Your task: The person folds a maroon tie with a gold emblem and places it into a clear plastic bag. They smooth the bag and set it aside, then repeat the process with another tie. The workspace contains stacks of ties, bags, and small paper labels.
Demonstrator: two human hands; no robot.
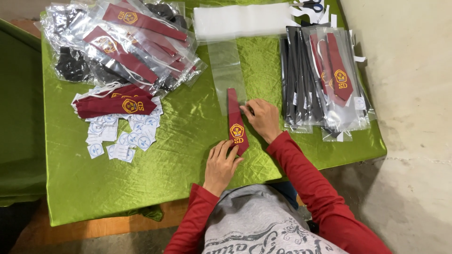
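Left hand (221, 164): fingers flat, loosely spread, pressing the pointed end of the dark red fabric tie with a yellow emblem (236, 124); nothing gripped.
Right hand (262, 117): fingers bent, fingertips at the tie's right edge, where the clear plastic sleeve (225, 70) begins.
Tie: lies mid-table on the shiny green tablecloth (188, 141), its upper end inside the sleeve.
Left: loose red ties (113, 104) over small white round-printed tags (120, 136).
Right: stack of bagged ties (325, 80).
Far: heap of bagged ties (127, 42), scissors (310, 5).
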